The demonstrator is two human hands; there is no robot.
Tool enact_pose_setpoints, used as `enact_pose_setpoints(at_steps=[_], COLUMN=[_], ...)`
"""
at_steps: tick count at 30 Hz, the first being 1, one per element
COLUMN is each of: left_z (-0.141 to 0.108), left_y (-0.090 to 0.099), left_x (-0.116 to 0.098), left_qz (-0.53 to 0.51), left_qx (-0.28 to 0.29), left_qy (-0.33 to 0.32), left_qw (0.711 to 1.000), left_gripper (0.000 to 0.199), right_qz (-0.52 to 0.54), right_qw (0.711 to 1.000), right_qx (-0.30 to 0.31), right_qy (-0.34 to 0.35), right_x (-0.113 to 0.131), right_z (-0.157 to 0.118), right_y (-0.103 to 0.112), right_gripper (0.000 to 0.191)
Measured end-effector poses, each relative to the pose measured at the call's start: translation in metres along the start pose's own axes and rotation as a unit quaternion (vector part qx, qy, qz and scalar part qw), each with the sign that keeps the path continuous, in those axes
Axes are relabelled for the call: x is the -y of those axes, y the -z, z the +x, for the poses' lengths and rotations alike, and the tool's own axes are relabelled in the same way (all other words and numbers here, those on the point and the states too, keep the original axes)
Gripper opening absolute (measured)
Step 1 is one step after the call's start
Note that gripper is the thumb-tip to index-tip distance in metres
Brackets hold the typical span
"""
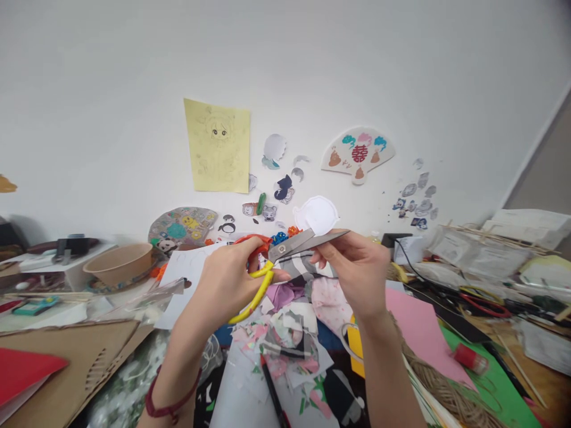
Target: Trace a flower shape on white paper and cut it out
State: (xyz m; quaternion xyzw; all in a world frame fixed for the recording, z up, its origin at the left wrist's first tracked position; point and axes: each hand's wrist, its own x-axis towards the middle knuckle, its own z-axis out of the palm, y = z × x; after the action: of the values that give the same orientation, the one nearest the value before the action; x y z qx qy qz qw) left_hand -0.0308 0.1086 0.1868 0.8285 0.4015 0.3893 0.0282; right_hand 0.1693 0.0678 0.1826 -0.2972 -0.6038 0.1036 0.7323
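Note:
My left hand (229, 278) is closed around the handles of a pair of scissors (282, 248), one loop yellow and the other red-orange. The blades point right and stand a little apart, with the lower edge of a white paper cutout (317, 214) at them. This cutout is rounded, with a faint line drawn inside its edge. My right hand (354, 264) pinches it near the blade tips, and its fingertips are partly hidden behind the paper and metal. Below both hands, paper scraps (285, 339) in pink, white and green lie on a pale sheet, beside a black-and-red pen (273, 389).
A tan bowl (119, 264) stands on the left, behind brown cardboard (96, 362). On the right are pink paper (422, 324), a twine bundle (439, 371) and a red thread spool (470, 358). A yellow drawing (218, 160) and a decorated fan (357, 154) hang on the wall.

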Motion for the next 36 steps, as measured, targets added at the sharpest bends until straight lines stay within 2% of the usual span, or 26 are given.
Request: enact_pose_setpoints(at_steps=[18,36], left_z=[-0.0014,-0.0044], left_y=[0.0049,0.0082], left_x=[-0.0045,-0.0061], left_qz=[-0.018,-0.019], left_qx=[0.027,0.028], left_qy=[0.006,0.004], left_qw=[0.999,0.999], left_gripper=[0.045,0.024], right_qz=[-0.052,-0.048], right_qw=[0.998,0.998], right_qx=[0.021,0.022], right_qy=[0.025,0.024], right_x=[0.0016,0.0022], right_z=[-0.0018,-0.0038], right_y=[0.0054,0.0073], right_gripper=[0.007,0.007])
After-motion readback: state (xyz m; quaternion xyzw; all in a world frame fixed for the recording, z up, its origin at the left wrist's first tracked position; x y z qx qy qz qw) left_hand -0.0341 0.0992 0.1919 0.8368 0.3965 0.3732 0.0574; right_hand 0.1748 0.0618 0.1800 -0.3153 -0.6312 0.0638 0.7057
